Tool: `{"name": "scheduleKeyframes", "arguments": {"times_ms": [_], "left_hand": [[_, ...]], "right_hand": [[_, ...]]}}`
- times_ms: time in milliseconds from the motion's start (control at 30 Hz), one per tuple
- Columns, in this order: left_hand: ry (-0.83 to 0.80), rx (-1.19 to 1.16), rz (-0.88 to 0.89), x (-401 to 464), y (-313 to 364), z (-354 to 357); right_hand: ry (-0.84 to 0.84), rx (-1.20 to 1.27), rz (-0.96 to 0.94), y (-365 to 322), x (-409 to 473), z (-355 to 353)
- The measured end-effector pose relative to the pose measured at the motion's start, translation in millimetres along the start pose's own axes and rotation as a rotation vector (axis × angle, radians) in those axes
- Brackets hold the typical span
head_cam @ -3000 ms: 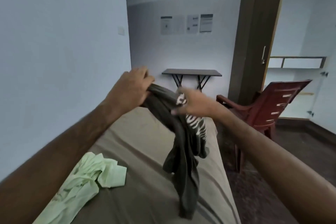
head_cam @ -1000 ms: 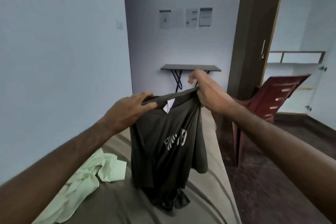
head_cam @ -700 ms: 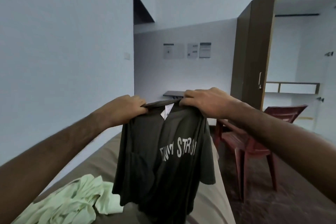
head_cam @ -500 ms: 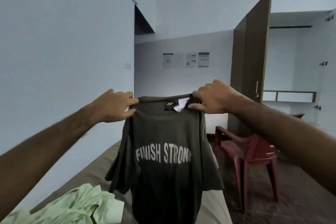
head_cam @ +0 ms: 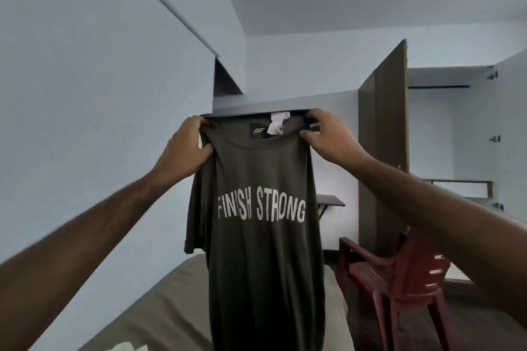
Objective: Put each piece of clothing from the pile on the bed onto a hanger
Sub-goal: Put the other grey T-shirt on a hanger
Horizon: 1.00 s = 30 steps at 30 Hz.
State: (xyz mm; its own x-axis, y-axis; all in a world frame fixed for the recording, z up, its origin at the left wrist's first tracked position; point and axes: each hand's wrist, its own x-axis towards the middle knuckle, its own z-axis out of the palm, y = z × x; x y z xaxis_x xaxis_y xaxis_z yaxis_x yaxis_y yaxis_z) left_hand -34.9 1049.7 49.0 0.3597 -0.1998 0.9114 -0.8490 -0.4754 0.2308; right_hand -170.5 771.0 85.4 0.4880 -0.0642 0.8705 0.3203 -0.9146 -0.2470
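A dark olive T-shirt (head_cam: 262, 251) with white lettering "FINISH STRONG" hangs full length in front of me above the bed (head_cam: 159, 310). My left hand (head_cam: 185, 148) grips its left shoulder at the collar. My right hand (head_cam: 328, 137) grips the right shoulder at the collar. White tags show inside the neck opening. A sliver of a pale green garment (head_cam: 129, 347) lies on the bed at the bottom edge. No hanger is in view.
A dark red plastic chair (head_cam: 399, 282) stands right of the bed. Behind it an open wardrobe door (head_cam: 382, 151) and the wardrobe's rail (head_cam: 439, 86). A small dark table (head_cam: 330, 202) stands against the far wall. A wall runs along the left.
Both hands have lifted the T-shirt higher and my view has tilted up. The shirt now hangs straight with its print facing me. Most of the green garment has left the view.
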Motion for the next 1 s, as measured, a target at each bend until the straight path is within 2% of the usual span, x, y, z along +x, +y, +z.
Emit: {"name": "scheduleKeyframes", "arguments": {"times_ms": [133, 233, 333, 467, 600, 667, 733, 800, 900, 933, 1000], "left_hand": [[0.101, -0.452, -0.334, 26.0, 18.6, -6.8], [0.112, -0.564, -0.38, 33.6, 13.9, -16.6], [0.004, -0.54, -0.307, 16.9, 14.3, -9.5], [-0.233, -0.579, -0.191, -14.0, 50.2, 19.9], [-0.427, -0.531, -0.078, -34.3, 84.3, 55.5], [-0.41, -0.527, -0.091, -41.5, 90.8, 74.4], [-0.314, -0.524, -0.064, -48.0, 90.7, 88.4], [-0.235, -0.284, 0.138, -53.3, 85.4, 95.2], [-0.185, 0.326, 0.542, -58.5, 75.2, 100.8], [-0.178, 0.471, 0.595, -59.3, 72.8, 102.1], [-0.247, 0.555, 0.535, -59.2, 68.2, 100.4]], "right_hand": [[0.182, 0.25, 0.143, -7.8, 20.0, -8.8], [0.144, 0.407, 0.164, -6.0, 28.2, -17.5], [0.111, 0.242, 0.061, -7.5, 30.7, -16.8], [-0.027, -0.141, -0.023, -14.3, 35.0, -4.9], [-0.027, -0.292, -0.063, -23.0, 32.4, -2.6], [-0.031, -0.325, -0.073, -25.8, 30.4, -2.8], [-0.03, -0.38, -0.052, -26.7, 29.9, -5.2], [-0.016, -0.462, -0.045, -26.6, 30.3, -11.0], [0.003, -0.516, -0.066, -24.9, 29.6, -20.6], [0.001, -0.522, -0.068, -23.8, 29.4, -23.0], [-0.001, -0.533, -0.061, -20.0, 28.7, -26.4]]}}
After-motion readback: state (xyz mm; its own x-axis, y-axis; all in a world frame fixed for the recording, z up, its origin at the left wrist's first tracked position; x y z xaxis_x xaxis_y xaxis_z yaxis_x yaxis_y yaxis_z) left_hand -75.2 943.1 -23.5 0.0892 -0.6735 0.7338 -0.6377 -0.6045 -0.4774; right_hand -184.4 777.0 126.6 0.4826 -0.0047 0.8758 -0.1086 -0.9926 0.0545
